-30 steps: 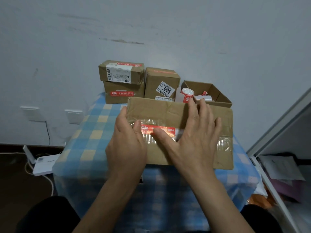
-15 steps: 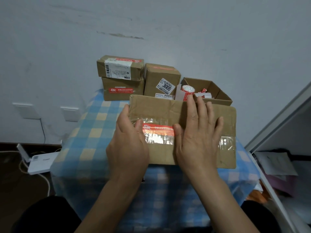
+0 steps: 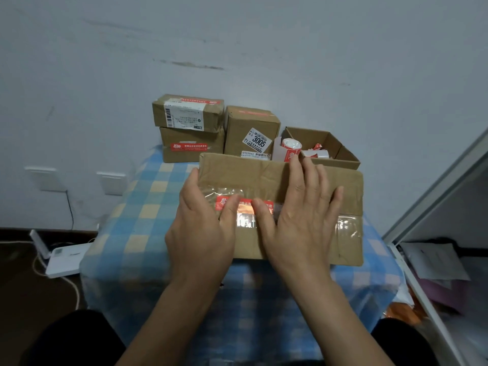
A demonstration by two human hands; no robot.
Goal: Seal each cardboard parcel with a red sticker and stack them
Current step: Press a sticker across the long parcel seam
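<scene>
The parcel (image 3: 237,175) lies on the tabletop (image 3: 137,233), near the front edge. Both hands lie flat on its top with straight fingers, side by side. The left hand (image 3: 200,228) and the right hand (image 3: 301,223) each press a thumb on the red sticker (image 3: 245,204) over the taped seam. Behind stand three sealed parcels (image 3: 190,146), two of them stacked, and an open box (image 3: 340,151) with a sticker roll (image 3: 290,146).
</scene>
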